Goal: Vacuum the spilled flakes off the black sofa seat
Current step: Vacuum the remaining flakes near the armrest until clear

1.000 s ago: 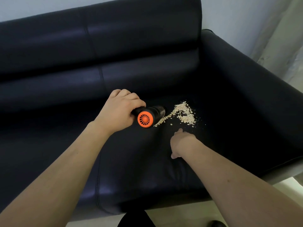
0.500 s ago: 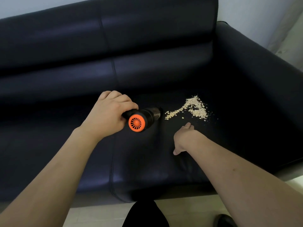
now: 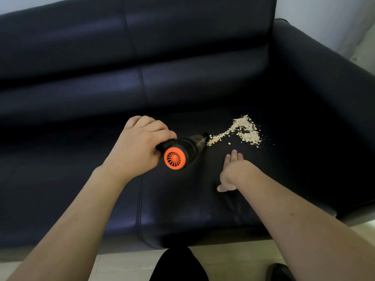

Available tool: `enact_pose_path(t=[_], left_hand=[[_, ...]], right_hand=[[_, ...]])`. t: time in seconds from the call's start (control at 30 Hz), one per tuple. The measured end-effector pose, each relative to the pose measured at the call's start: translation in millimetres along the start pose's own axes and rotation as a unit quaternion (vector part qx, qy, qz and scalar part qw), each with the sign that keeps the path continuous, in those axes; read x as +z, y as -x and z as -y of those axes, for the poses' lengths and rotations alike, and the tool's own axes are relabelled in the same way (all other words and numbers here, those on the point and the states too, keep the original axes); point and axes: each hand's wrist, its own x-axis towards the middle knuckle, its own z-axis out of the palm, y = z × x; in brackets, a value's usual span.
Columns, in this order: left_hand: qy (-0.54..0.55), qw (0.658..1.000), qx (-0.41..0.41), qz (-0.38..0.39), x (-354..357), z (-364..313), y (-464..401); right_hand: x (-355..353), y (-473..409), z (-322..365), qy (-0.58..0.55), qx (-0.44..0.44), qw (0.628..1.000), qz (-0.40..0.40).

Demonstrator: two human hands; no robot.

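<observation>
A pile of pale flakes (image 3: 242,131) lies on the black sofa seat (image 3: 182,199), with a thin trail running down-left from it. My left hand (image 3: 138,147) grips a small black handheld vacuum (image 3: 183,150) with an orange rear vent. Its nozzle tip sits at the left end of the flake trail. My right hand (image 3: 233,171) rests flat on the seat just below the flakes, fingers straight and pointing toward them, holding nothing.
The sofa backrest (image 3: 142,57) rises behind the seat and the right armrest (image 3: 324,88) closes off the right side. A seam (image 3: 140,199) splits the seat cushions left of my right hand. Pale floor (image 3: 121,264) runs along the sofa's front edge.
The vacuum pulled left off the flake trail, then its nozzle came back to the trail's left end. My right hand stays flat on the seat. The camera view shifted.
</observation>
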Motion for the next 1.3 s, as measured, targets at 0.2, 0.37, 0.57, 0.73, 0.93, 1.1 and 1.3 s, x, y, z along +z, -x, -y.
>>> enact_pose_path(t=[0.2,0.37,0.57,0.73,0.93,1.1,1.3], left_hand=[[-0.003,1.000,0.012,0.008,5.9,-3.3,-8.4],[-0.008,1.000,0.009,0.003,4.0,-3.7,-7.8],[-0.013,1.000,0.003,0.007,-3.7,-3.4,2.7],[-0.010,1.000,0.001,0.008,-9.4,-5.1,13.4],[-0.007,1.000,-0.012,0.014,-14.8,-7.0,29.0],[-0.006,1.000,-0.012,0.013,-18.1,-11.6,38.6],[0.002,1.000,-0.002,-0.002,-18.4,-17.6,41.7]], right_hand=[[1.0,-1.8,-3.1,0.000,-0.017,1.000,0.011],[-0.5,-0.8,-3.8,0.003,-0.020,1.000,0.017],[3.1,0.4,-3.2,0.003,-0.015,1.000,0.012],[3.5,4.4,-2.8,-0.003,-0.016,1.000,0.006],[4.8,9.1,-3.4,-0.015,-0.015,1.000,-0.004],[4.9,11.6,-3.8,-0.016,-0.016,1.000,-0.004],[7.1,16.7,-4.9,-0.021,-0.021,1.000,-0.006]])
